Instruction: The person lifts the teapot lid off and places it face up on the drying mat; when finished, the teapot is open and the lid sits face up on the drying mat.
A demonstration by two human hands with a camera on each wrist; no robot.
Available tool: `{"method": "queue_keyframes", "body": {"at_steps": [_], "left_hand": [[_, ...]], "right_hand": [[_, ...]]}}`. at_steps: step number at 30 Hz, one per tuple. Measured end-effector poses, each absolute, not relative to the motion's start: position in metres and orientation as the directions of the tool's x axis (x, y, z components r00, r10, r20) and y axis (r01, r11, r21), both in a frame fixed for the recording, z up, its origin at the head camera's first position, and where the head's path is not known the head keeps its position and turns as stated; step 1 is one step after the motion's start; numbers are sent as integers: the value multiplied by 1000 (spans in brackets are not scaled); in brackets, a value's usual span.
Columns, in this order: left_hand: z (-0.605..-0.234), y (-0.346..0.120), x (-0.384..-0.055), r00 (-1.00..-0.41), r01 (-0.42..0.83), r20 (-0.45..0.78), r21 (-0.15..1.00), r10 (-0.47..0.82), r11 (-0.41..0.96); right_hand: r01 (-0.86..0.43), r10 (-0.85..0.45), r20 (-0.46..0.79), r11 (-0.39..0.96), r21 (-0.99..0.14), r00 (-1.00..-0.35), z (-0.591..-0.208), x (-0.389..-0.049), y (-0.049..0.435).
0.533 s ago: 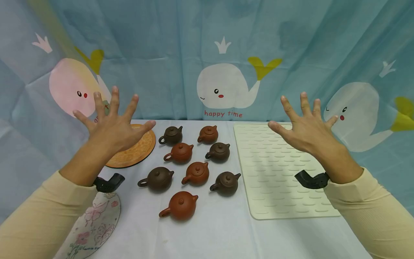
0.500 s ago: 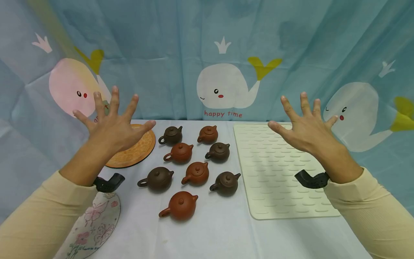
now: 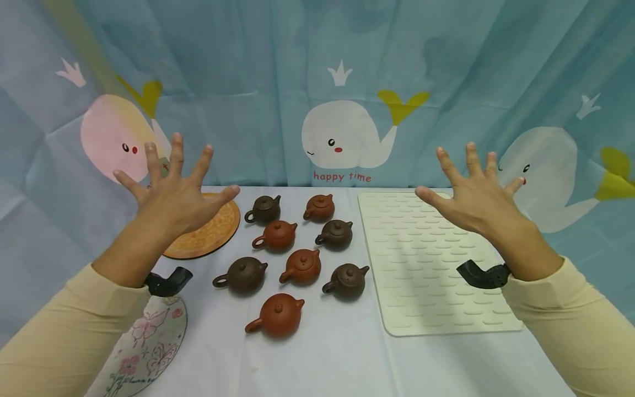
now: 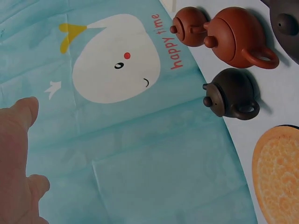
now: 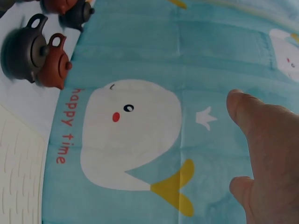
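Your left hand (image 3: 171,201) is raised with its fingers spread wide, and your right hand (image 3: 471,198) matches it, thumb and fingers fanned out, palms turned away from you. Each hand is up in the air; in the head view the left one overlaps part of a round orange mat (image 3: 210,231), and the right one is over the far part of a cream mat (image 3: 416,264) with raised, dash-like ridges. Between your hands, on the white cloth (image 3: 337,364), eight small lidded teapots (image 3: 302,267) stand upright, four reddish-brown and four dark brown, spouts to the right and handles to the left. The closest to you is a plain reddish teapot (image 3: 280,316); at the far end stand a dark teapot (image 3: 265,210) and, to its right, a reddish one. A rounded mat printed with butterflies and flowers (image 3: 154,347) lies at your near left, partly under your left sleeve (image 3: 79,331) in this view. Behind everything hangs a blue curtain (image 3: 238,132) with white whales and "happy time" lettering.
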State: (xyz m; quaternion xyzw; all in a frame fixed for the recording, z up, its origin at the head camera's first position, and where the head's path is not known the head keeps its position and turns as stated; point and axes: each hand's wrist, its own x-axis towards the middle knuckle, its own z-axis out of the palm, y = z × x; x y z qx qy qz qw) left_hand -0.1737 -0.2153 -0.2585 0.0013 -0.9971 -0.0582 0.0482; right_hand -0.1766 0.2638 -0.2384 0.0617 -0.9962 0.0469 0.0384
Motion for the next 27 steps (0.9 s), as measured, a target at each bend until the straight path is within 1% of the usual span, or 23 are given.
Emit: {"method": "queue_keyframes", "body": {"at_steps": [9,13,17,23,27], "left_hand": [[-261,-210,-172,-994,29,113,127,14,991],[-264,-205,-172,-990,50,140,121,32,991],[-267,-199,-170,-982,90,175,147,64,985],[-274,-192,-166,-969,155,224,207,108,966],[-281,-185,-165,-948,227,281,267,149,937]], "right_hand": [[-134,-127,77,987,-89,-989,-236,-176,265],[-135,-129,71,987,-85,-989,-234,-176,265],[-154,-145,96,984,-85,-985,-232,-175,265],[-245,-219,167,957,-156,-961,-230,-176,263],[-339,-298,215,921,-190,-930,-231,-178,261]]}}
